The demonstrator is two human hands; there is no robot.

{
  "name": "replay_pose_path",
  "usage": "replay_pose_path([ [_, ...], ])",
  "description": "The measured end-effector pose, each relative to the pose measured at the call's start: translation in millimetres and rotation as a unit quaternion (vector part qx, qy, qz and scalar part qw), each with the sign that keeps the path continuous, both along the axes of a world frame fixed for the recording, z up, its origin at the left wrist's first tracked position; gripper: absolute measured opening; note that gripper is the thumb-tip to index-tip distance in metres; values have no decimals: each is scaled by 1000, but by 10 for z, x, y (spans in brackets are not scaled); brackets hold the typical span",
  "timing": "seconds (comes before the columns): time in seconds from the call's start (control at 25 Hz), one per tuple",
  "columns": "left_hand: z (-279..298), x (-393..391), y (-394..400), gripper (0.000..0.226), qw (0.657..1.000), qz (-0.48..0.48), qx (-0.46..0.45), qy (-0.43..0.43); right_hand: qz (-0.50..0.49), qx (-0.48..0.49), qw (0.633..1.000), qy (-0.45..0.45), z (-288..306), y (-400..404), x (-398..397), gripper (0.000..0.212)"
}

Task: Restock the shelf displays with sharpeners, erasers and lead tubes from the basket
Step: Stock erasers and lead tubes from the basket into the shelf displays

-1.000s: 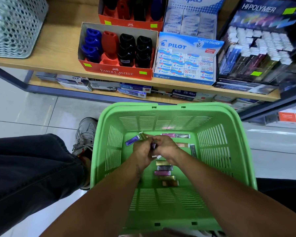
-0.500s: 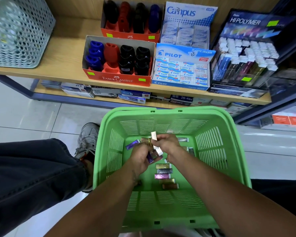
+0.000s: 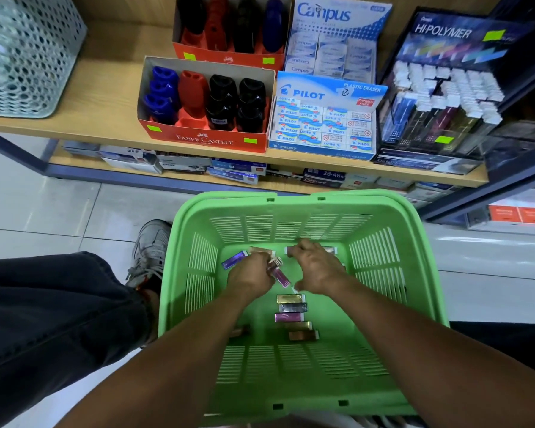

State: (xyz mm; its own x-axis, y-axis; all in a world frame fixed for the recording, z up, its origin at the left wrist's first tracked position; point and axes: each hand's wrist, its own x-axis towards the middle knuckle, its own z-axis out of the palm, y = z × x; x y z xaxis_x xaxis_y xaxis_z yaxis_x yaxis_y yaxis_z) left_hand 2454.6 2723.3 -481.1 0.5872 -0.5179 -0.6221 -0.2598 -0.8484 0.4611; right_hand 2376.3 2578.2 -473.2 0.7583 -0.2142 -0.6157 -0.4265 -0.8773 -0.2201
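In the head view, the restocking looks well along as far as sharpeners and erasers go: the green basket (image 3: 303,208) holds only lead tubes, and none of the other two kinds can be seen in it. On the shelf (image 3: 105,97) the Faber-Castell sharpener box (image 3: 204,140) has at least one open slot in its red column, the Pilot eraser box (image 3: 322,148) looks full, and the Hi-Polymer lead display (image 3: 439,97) stands at the right end. What is left, by my reading, is the lead: a row of loose lead tubes (image 3: 291,316) lies along the middle of the basket floor, with a purple tube (image 3: 233,260) near the far left corner. Both arms reach down into the basket. The left hand (image 3: 250,274) is curled around a small bunch of gathered tubes (image 3: 278,271). The right hand (image 3: 315,267) is bent over tubes by the far wall; whether it grips one I cannot tell.
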Motion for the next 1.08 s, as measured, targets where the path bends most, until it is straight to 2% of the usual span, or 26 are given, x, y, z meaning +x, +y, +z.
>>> replay_pose_path([
  [0.08,-53,-80,-40,26,988,-117,41,-91,90,-48,993,65,-46,22,-140,107],
  [0.16,-129,-150,-58,38,968,-207,55,-133,125,-84,986,76,-94,51,-228,108],
  [0.28,-191,-171,-109,45,942,-280,68,-172,129,-100,986,24,-133,46,-263,90],
  [0.4,-184,-197,-150,26,910,-343,110,-207,115,-80,990,-2,-178,37,-270,71],
  [0.56,-205,-174,-117,15,897,-386,106,-187,143,-78,987,10,-221,11,-232,40],
  [0.68,-201,-130,-66,13,912,-362,88,-171,147,-75,986,12,-250,34,-236,36],
  [0.8,-150,-143,-80,22,944,-279,76,-158,153,-93,984,-3,-249,56,-274,36],
  [0.88,-104,-138,-123,28,965,-208,67,-144,119,-89,989,-23,-230,28,-284,40],
  [0.96,-95,-124,-175,30,984,-137,58,-102,84,-106,991,-21,-198,-34,-284,49],
  [1.08,-141,-108,-225,22,999,-37,32,5,66,-143,987,44,-168,-83,-301,58],
])
